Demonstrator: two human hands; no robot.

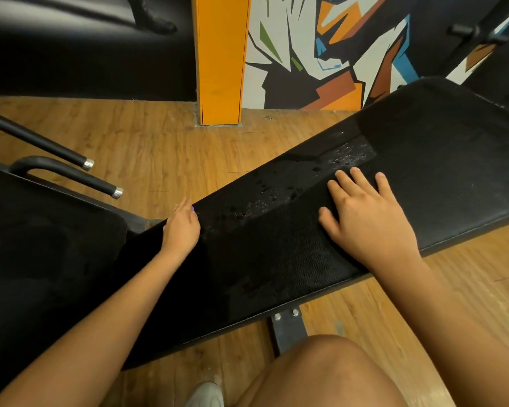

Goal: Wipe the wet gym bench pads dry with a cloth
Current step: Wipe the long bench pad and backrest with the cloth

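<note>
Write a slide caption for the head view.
Right hand spread flat on the black bench pad, water droplets beading just beyond, left hand resting at the pad's far edge.

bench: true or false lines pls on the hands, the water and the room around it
1. The right hand lies flat on the bench, fingers spread. True.
2. Drops show on the bench just past its fingertips. True.
3. The left hand is raised clear of the bench. False: it rests at the bench's far edge.
4. The floor is grey tile. False: it is wood-look planks.
5. The post is blue. False: it is orange.
</note>
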